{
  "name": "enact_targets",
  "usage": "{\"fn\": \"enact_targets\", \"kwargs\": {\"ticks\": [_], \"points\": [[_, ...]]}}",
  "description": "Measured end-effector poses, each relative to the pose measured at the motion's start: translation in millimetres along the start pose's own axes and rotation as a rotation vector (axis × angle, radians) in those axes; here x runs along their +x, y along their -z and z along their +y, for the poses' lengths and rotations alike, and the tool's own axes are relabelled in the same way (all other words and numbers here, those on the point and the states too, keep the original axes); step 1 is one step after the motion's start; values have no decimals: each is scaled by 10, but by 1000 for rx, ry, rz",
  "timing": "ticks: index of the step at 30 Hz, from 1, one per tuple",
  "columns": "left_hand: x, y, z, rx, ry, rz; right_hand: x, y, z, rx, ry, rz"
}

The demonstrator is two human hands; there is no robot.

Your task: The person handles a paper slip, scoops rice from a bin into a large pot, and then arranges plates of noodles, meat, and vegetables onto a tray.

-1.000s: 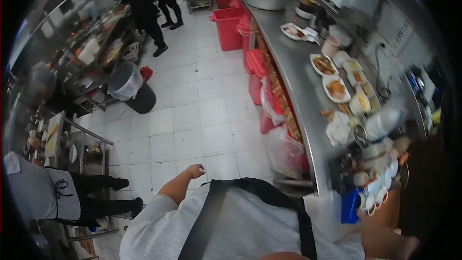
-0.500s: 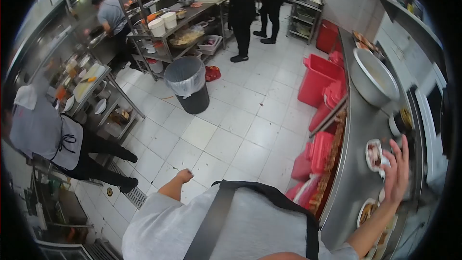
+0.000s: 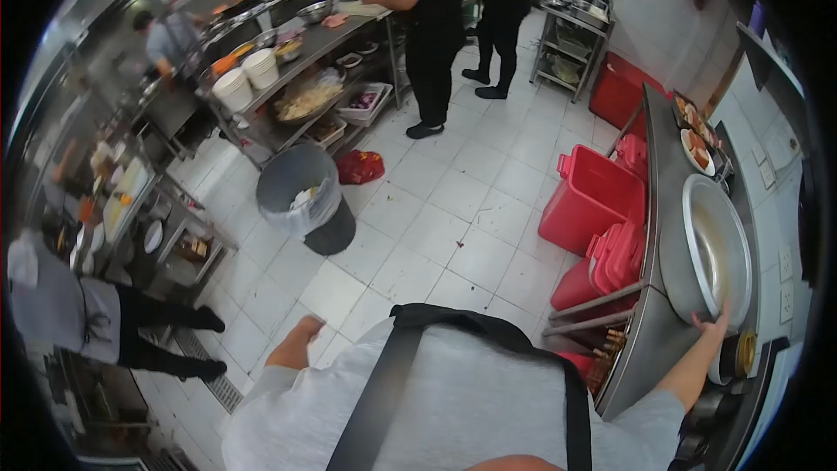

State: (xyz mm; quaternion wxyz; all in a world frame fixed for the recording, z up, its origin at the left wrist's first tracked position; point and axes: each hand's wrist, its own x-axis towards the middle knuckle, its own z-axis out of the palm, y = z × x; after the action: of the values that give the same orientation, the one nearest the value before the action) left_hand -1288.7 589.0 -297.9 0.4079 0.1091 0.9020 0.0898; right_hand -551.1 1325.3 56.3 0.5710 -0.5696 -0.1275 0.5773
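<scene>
Your right hand (image 3: 716, 324) touched the round silver metal basin (image 3: 711, 249) at right, needing rim support; neither hand's closure showed.

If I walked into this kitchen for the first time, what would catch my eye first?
Probably the big metal bowl on the steel counter at the right, with the wearer's right hand at its near edge. Next, the bright red bins on the floor beside that counter. Left of centre, a dark trash can lined with a clear bag also stands out against the pale tiles.
</scene>
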Motion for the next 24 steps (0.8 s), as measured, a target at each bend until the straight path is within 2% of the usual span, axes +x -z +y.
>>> {"fn": "enact_targets", "kwargs": {"ticks": [1, 2, 3, 4, 6, 8, 9, 11, 13, 14, 15, 16, 17, 18, 19, 21, 24], "points": [[215, 253, 658, -40, -153, 120, 228, 28, 58, 4, -41, 9], [602, 469, 1304, 134, -405, 158, 264, 3, 119, 60, -14, 9], [924, 533, 1989, 42, -741, 358, 313, -1, 138, 113, 23, 22], [644, 872, 3148, -279, -336, -83, 260, -10, 154, 166, 67, 46], [473, 1026, 4867, -550, -566, -378, 157, -70, 298, 115, 101, 20], [212, 1006, 6444, -566, -740, -704, 88, -216, 483, -2, 196, -13], [81, 899, 7102, -565, -861, -862, 195, -232, 592, 83, 197, -34], [-429, 719, 8183, -555, -987, -1020, -157, -857, 810, -13, 247, -49], [-737, 535, 8917, -681, -884, -1098, -243, -1526, 954, -102, 291, -107], [-699, 467, 9154, -800, -943, -1213, -290, -1894, 1048, -168, 301, -128], [-721, 523, 9299, -1009, -866, -1089, -337, -2314, 1134, -159, 330, -127], [-442, 585, 9398, -974, -739, -873, -326, -2702, 1197, -161, 355, -132], [-1, 634, 9430, -964, -829, -897, -221, -2998, 1285, -191, 360, -116], [372, 702, 9443, -995, -798, -814, -141, -3327, 1373, -238, 395, -188], [609, 818, 9440, -1027, -702, -676, -22, -3618, 1488, -234, 311, -182], [1059, 1110, 9441, -1048, -645, -566, 231, -4209, 1696, -212, 339, -392], [1745, 1473, 9717, -966, -623, -371, 1147, -4716, 2458, -163, 264, -390]]}}
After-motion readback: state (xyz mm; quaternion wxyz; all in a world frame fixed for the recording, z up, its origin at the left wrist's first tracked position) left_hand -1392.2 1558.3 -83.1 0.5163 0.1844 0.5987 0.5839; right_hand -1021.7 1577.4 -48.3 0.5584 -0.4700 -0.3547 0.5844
